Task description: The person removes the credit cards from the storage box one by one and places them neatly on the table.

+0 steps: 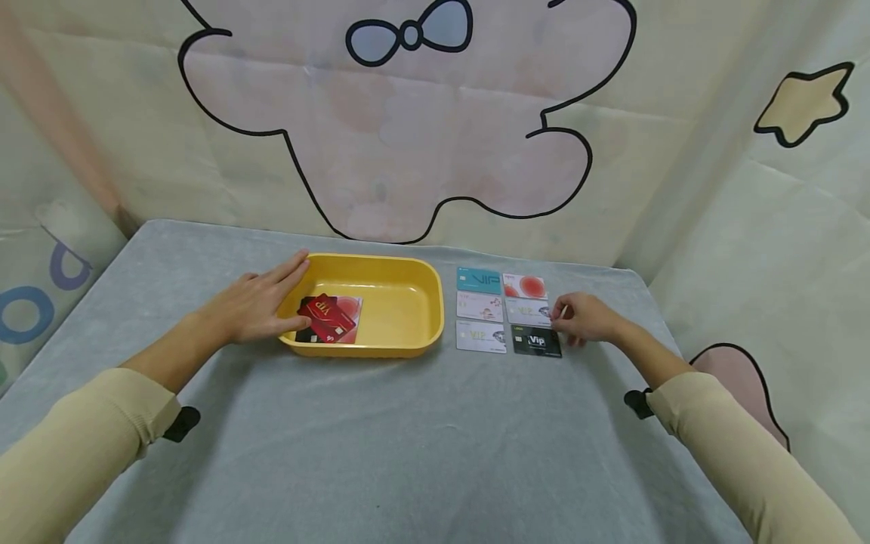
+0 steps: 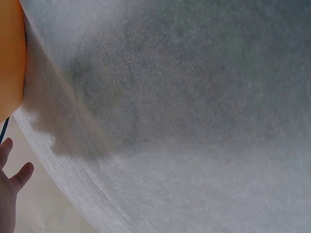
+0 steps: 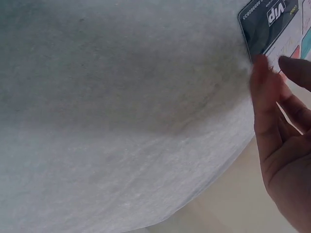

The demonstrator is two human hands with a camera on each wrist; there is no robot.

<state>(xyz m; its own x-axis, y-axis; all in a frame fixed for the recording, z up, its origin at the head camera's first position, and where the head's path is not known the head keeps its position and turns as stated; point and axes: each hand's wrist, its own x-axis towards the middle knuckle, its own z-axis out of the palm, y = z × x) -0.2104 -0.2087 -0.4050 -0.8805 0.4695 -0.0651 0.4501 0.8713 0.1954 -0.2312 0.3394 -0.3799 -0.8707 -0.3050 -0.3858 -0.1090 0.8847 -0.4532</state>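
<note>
My left hand [image 1: 261, 306] rests with spread fingers at the left end of a yellow tray [image 1: 408, 351], its thumb reaching over the rim. Inside the tray, red VIP cards [image 1: 328, 316] lie on top of other cards. To the right, my right hand [image 1: 586, 317] bends its thumb and fingertips at the right edge of a white VIP card [image 1: 527, 312]; I cannot tell if they pinch it. Just below that one lies a black Vip card [image 1: 537, 341]. The right wrist view shows the fingertips [image 3: 261, 63] close beside these cards.
Beside the black and white cards lie a teal VIP card [image 1: 479, 279], a card with red circles [image 1: 524, 286], a pale patterned card [image 1: 479, 306] and another white VIP card [image 1: 480, 337]. A grey cloth [image 1: 435, 453] covers the table, with a printed curtain [image 1: 408, 136] behind it.
</note>
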